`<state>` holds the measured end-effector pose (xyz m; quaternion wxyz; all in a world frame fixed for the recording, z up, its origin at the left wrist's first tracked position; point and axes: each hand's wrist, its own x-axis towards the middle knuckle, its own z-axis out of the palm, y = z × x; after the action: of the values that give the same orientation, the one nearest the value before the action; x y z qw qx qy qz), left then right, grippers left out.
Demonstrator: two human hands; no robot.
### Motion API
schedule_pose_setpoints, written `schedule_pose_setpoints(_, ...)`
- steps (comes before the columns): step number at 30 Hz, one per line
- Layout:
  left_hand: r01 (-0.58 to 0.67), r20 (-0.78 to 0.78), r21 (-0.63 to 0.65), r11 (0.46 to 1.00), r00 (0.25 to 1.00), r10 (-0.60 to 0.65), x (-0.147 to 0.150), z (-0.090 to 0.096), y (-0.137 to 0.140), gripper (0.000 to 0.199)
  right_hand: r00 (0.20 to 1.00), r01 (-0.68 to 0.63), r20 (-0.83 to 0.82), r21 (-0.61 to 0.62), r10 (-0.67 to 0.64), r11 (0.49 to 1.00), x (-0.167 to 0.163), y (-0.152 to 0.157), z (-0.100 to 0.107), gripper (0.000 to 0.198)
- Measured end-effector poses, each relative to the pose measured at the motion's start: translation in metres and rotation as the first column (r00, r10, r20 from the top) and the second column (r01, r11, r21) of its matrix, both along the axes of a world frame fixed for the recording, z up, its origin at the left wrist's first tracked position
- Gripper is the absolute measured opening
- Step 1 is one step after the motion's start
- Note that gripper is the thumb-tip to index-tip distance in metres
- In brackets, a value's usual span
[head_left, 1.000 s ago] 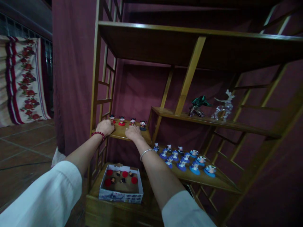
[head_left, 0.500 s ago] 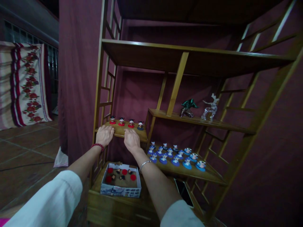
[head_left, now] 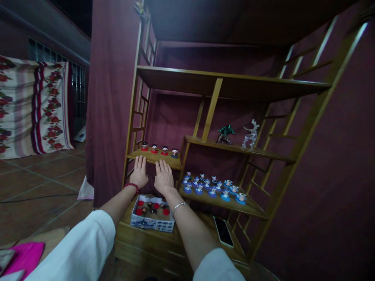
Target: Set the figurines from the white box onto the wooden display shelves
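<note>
My left hand (head_left: 139, 172), with a red bead bracelet, is held out with its fingers straight, in front of the small left shelf (head_left: 152, 157). Beside it my right hand (head_left: 164, 176), with a silver bangle, has its fingers stretched forward at the same shelf's front edge. Neither holds anything; whether the fingertips touch the edge I cannot tell. A row of small dolls stands on that shelf: three on red bases, such as one doll (head_left: 165, 150), and a doll on a dark base (head_left: 175, 153) at the right end. Below my hands sits an open cardboard box (head_left: 152, 224) with small figures and red discs inside.
Lower right, a shelf (head_left: 249, 208) bears several blue and purple figurines (head_left: 212, 191). Above it stand a green figure (head_left: 225, 134) and a clear deer figurine (head_left: 250, 134). A phone (head_left: 223, 231) lies on the cabinet top. Slatted sides and posts frame the rack.
Both hands have drawn back from the small shelf, and their curled fingers have straightened. The view has shifted, showing more of the floor and a pink cloth at lower left.
</note>
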<state>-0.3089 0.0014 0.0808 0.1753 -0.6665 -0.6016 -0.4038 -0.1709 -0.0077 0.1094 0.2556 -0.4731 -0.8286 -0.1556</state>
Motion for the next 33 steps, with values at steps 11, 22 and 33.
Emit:
schedule_pose_setpoints(11, 0.022, 0.076, -0.335, 0.942, 0.997, 0.004, 0.026, 0.007, -0.034, 0.071, 0.998, 0.021, 0.067, -0.237, -0.005, 0.971, 0.007, -0.022, 0.008, 0.052)
schedule_pose_setpoints(22, 0.105, 0.061, -0.155, 0.982, 0.993, -0.097, 0.057, 0.012, -0.045, 0.044, 0.997, -0.043, -0.062, -0.134, 0.034, 0.990, 0.021, -0.021, 0.016, 0.043)
schedule_pose_setpoints(33, 0.155, -0.278, -0.220, 0.963, 0.936, -0.215, 0.065, 0.055, -0.004, 0.048, 0.977, 0.190, -0.072, -0.148, -0.203, 0.971, 0.031, 0.034, 0.043, 0.046)
